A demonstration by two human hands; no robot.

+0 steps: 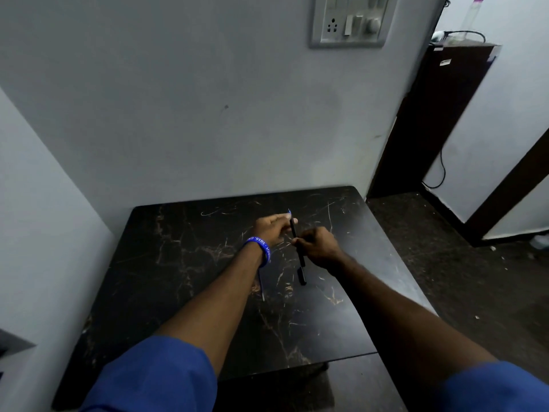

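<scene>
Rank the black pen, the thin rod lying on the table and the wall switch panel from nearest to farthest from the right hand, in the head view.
1. black pen: pinched in the right hand itself.
2. thin rod: lying on the table, to its left.
3. switch panel: high on the wall, beyond the table.

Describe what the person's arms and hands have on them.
Both arms wear blue fabric: the left sleeve and right sleeve end around the elbows, leaving the forearms bare. The left hand has a blue wristband at its wrist, with white lettering too small to read in full. The right hand has a bare wrist. No gloves; no rings visible.
</scene>
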